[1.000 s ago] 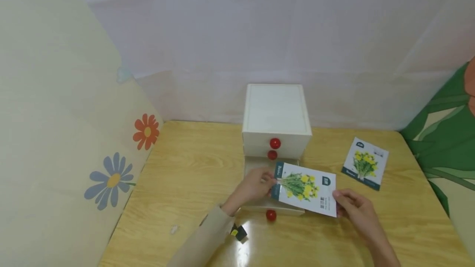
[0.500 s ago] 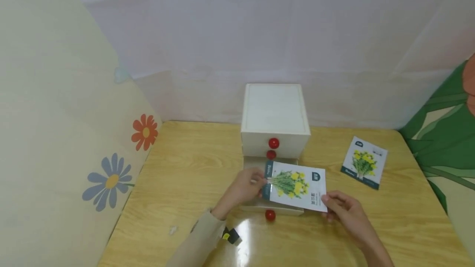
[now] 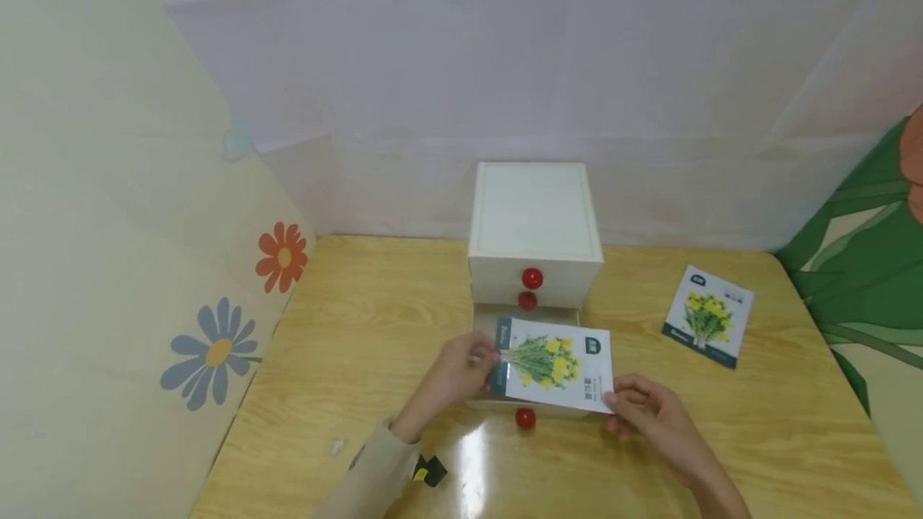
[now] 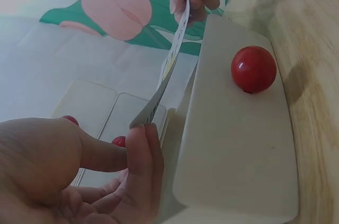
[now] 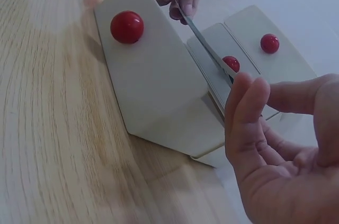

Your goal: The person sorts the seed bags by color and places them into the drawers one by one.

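A white seed packet [image 3: 551, 363] printed with yellow flowers and green leaves lies sideways between both hands. My left hand [image 3: 457, 371] pinches its dark green end, and my right hand [image 3: 652, 419] pinches the lower corner of the other end. Below the packet, the bottom drawer [image 3: 497, 404] of a small white cabinet [image 3: 534, 211] is pulled out; the packet covers most of its opening. In the left wrist view the packet [image 4: 172, 65] appears nearly edge-on, above the drawer front [image 4: 233, 144] with its red knob [image 4: 253, 69]. The cabinet's two upper drawers [image 5: 273, 68] are closed.
A second matching packet [image 3: 709, 316] lies on the wooden table [image 3: 375, 303] right of the cabinet. A small black and yellow piece [image 3: 431, 471] shows beside the left sleeve [image 3: 375, 463]. A white cloth [image 3: 404, 86] hangs behind, with flower-patterned panels at both sides.
Both hands have carried the packet to the left, from the drawer's right side to over its opening. The second packet and the cabinet stay where they were.
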Demonstrator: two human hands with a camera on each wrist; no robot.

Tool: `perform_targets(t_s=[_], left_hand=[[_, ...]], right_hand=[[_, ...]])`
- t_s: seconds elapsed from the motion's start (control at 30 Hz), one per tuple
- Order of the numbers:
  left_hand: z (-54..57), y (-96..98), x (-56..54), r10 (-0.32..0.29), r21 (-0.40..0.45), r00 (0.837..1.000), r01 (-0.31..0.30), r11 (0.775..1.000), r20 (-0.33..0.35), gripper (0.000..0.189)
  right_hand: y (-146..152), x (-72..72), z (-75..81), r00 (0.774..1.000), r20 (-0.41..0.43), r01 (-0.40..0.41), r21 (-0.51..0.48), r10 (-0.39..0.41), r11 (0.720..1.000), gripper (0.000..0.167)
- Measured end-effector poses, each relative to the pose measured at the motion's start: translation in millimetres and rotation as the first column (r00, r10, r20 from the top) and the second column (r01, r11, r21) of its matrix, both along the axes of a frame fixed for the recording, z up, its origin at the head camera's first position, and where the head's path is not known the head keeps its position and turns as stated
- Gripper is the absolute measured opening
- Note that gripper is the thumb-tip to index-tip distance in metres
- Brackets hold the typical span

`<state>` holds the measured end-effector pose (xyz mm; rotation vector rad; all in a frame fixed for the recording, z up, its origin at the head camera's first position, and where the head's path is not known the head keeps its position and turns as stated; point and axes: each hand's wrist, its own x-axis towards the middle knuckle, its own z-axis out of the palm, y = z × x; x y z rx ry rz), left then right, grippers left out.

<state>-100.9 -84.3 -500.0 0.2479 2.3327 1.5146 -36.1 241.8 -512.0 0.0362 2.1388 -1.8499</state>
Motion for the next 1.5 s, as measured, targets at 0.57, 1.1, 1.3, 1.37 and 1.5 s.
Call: perform_targets(t_s=[0.57, 1.1, 1.3, 1.37, 1.5], left_hand=[[-6.6, -24.5, 7.9, -0.044, 0.158, 0.995, 0.030, 0.987, 0.090, 0.041], [-9.6, -41.0, 16.1, -0.120, 0.224, 0.981, 0.084, 0.971, 0.151, 0.065], [-12.6, -45.8, 7.6, -0.113, 0.211, 0.986, 0.086, 0.974, 0.121, 0.048], [-12.8, -46.2, 6.1, -0.107, 0.212, 0.988, 0.081, 0.974, 0.116, 0.045], [-12.6, -47.7, 5.5, -0.079, 0.206, 0.990, 0.053, 0.977, 0.120, 0.042]], right_hand=[[-15, -5.7, -3.7, 1.000, -0.010, -0.006, -0.064, 0.006, 0.998, 0.029], [-25, -12.4, -4.1, 0.996, 0.063, 0.059, -0.025, -0.057, 0.998, 0.032], [-28, -21.7, -4.4, 0.997, 0.062, 0.048, -0.039, -0.045, 0.998, 0.032], [-28, -23.5, -4.3, 0.998, 0.046, 0.034, -0.044, -0.032, 0.998, 0.034], [-28, -26.0, -4.6, 1.000, 0.018, 0.008, -0.075, -0.006, 0.997, 0.039]])
